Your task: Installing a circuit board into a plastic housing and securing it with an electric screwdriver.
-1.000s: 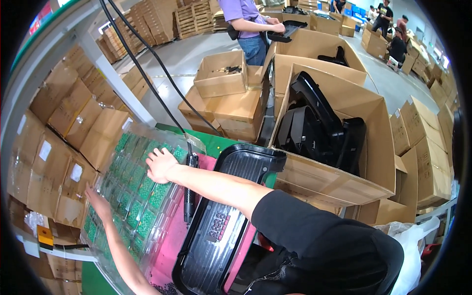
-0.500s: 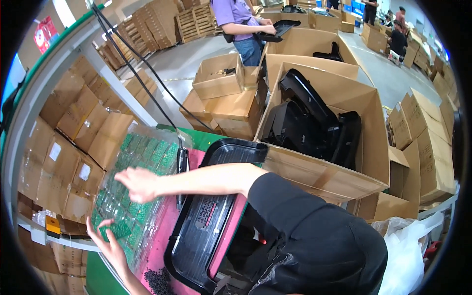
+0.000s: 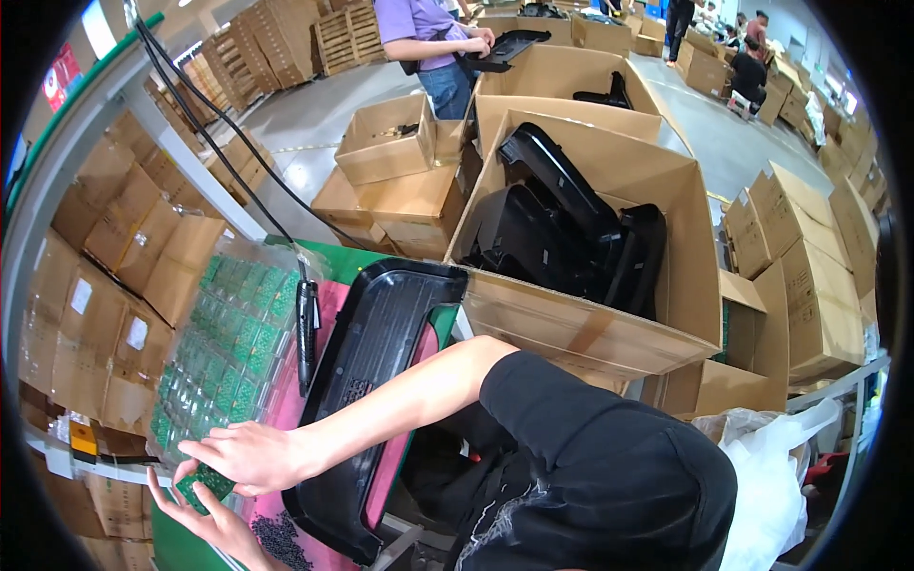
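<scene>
Green circuit board (image 3: 206, 483): pinched in our left hand (image 3: 221, 526), outer fingers spread, left nearer; just below bent fingers of our right hand (image 3: 252, 459), grip there unclear; long axis we cannot tell

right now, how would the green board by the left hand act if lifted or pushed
The green board is probably stiff, as it looks flat with no visible sag. It is likely light, being small beside the left hand. Its dotted face might scratch if dragged.
</scene>
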A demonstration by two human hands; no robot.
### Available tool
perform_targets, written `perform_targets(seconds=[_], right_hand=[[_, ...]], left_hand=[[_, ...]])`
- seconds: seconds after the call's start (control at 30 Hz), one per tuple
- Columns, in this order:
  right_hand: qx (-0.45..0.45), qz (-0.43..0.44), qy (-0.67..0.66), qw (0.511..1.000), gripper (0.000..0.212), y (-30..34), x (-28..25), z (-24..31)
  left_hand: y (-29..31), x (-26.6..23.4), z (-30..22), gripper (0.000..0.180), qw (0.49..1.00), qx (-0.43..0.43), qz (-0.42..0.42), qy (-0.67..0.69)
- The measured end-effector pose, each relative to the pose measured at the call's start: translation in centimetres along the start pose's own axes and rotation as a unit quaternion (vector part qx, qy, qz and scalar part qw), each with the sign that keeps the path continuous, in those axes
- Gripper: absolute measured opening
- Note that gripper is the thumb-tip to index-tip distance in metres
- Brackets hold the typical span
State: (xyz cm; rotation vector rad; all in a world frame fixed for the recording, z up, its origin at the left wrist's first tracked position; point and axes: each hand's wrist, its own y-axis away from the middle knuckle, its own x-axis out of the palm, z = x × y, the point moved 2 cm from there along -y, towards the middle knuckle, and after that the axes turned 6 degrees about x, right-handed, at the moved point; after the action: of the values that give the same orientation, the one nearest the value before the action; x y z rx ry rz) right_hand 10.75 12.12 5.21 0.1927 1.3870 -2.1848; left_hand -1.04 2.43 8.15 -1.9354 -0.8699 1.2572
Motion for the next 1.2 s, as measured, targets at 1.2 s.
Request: perform_targets(seconds=[1.2], right_hand=[[0.264,0.265,0.035,0.927,0.054,12.7,-11.4,-7.7]], left_hand=[[8.5,9.4,-0.4,0.047,0.887,-0.053,0.417,0.19]])
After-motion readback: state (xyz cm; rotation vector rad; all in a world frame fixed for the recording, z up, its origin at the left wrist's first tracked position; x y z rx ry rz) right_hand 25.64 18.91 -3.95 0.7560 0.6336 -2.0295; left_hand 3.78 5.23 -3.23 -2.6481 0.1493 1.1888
